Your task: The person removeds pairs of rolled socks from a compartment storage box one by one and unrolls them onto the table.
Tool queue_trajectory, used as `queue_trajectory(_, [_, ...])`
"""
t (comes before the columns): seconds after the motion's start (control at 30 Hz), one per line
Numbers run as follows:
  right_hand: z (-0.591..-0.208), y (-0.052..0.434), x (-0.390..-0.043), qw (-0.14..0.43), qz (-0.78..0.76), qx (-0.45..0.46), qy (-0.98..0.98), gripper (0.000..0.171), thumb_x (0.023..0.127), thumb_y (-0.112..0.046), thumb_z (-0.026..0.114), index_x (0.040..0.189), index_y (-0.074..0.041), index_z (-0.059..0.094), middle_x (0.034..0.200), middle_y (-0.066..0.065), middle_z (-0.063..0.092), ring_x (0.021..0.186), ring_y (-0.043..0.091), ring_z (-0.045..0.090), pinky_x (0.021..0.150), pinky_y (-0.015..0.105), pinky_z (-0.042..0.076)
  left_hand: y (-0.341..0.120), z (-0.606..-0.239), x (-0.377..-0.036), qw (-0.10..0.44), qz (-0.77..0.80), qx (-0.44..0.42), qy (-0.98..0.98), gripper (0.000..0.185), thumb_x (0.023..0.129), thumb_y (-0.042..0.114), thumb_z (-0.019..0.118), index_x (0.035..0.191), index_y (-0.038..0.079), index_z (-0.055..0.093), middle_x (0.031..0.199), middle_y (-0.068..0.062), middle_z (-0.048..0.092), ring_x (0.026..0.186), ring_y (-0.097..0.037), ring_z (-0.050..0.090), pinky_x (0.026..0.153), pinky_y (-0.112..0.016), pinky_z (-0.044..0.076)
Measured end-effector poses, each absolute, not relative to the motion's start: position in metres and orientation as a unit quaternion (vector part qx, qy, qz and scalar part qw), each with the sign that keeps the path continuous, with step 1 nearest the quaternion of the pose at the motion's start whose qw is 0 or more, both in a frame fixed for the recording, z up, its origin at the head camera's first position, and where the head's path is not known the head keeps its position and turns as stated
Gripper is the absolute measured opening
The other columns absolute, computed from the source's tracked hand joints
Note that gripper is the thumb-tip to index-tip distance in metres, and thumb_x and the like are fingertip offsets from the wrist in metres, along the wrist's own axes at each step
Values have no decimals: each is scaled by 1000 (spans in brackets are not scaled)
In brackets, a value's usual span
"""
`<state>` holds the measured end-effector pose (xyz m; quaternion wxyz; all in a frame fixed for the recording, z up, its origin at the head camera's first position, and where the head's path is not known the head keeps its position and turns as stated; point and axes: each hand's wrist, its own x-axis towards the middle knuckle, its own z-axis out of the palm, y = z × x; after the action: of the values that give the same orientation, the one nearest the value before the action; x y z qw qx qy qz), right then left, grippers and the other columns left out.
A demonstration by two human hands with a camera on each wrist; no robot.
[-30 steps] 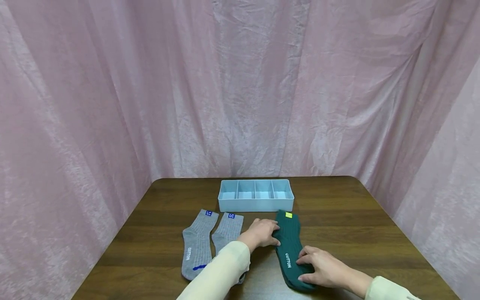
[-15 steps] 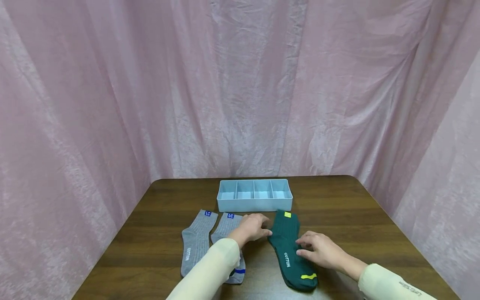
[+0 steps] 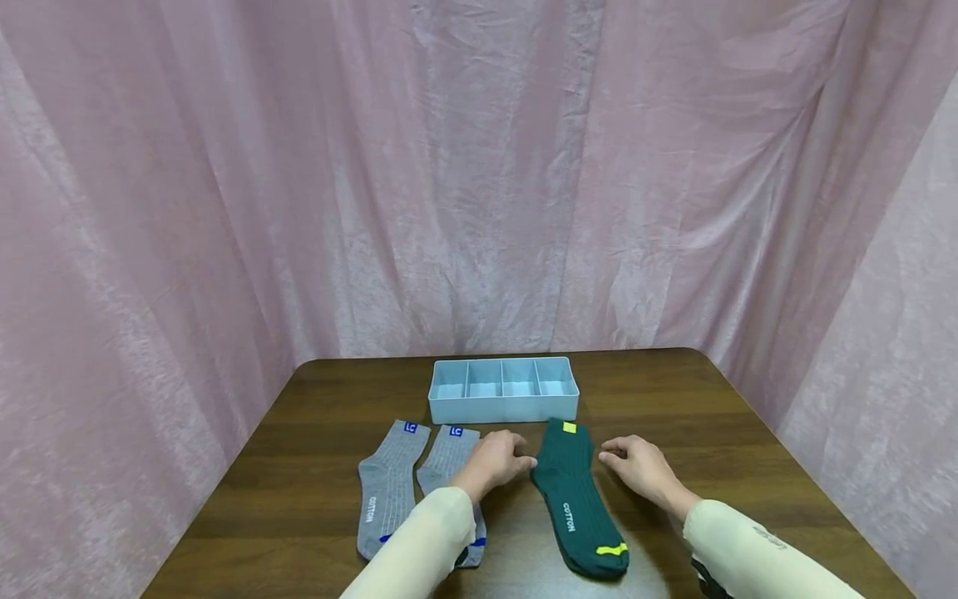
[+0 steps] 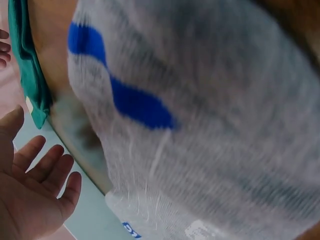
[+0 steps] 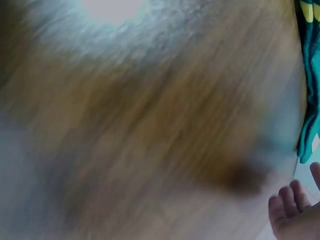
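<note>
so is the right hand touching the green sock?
Apart. In the head view the right hand sits just right of the green sock, with a strip of bare table showing between the fingertips and the sock's edge.

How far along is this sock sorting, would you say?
Looks early. Done: the green socks lie stacked and straight on the table. In hand: nothing; the left hand and right hand flank that stack, open. Left: the two gray socks lie side by side, unpaired, and all four compartments of the blue tray look empty.
</note>
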<state>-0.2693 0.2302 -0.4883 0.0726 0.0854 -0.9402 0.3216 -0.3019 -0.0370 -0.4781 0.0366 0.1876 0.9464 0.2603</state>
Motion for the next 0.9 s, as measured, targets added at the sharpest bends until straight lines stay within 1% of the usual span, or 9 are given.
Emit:
queue_trajectory(0.1, [-493,229,-271,67,336,66,-937,21,94,-16,67,110,-4,74,112,14,68,111,38,60,92,56,46,-36,-482,-300,34,265,185,946,38,92,31,72,120,5,70,115,-6,69,105,-24,63,89,-43,52])
queue_trajectory(0.23, [-499,227,-274,77,332,60,-938,19,92,-13,69,108,-5,75,113,14,67,113,39,58,94,57,44,-34,-487,-299,22,239,193,952,32,91,32,72,113,9,74,110,-3,70,104,-22,64,89,-41,51])
queue_trajectory(0.4, [-506,223,-277,100,308,70,-944,16,89,-13,72,103,-7,77,111,15,68,113,40,57,93,59,43,-30,-491,-299,1,212,195,958,28,91,32,73,108,11,77,106,-1,71,102,-22,64,89,-40,50])
queue_trajectory(0.53, [-509,218,-278,109,294,54,-948,15,88,-15,73,101,-10,78,113,15,68,113,40,56,90,60,44,-27,-493,-300,-15,182,197,963,26,91,35,73,103,13,79,102,-1,70,98,-22,63,84,-39,51])
queue_trajectory(0.73, [-510,212,-278,99,278,42,-954,17,88,-18,73,103,-10,78,120,20,63,114,44,52,89,65,40,-26,-492,-298,-27,166,199,965,22,89,34,74,95,14,80,96,-1,67,93,-20,60,78,-39,49])
queue_trajectory(0.9, [-509,210,-280,81,273,31,-958,21,88,-19,73,106,-8,76,121,20,60,115,43,50,90,65,38,-25,-492,-299,-34,163,196,966,15,87,32,76,85,17,79,89,3,61,89,-16,57,75,-36,48])
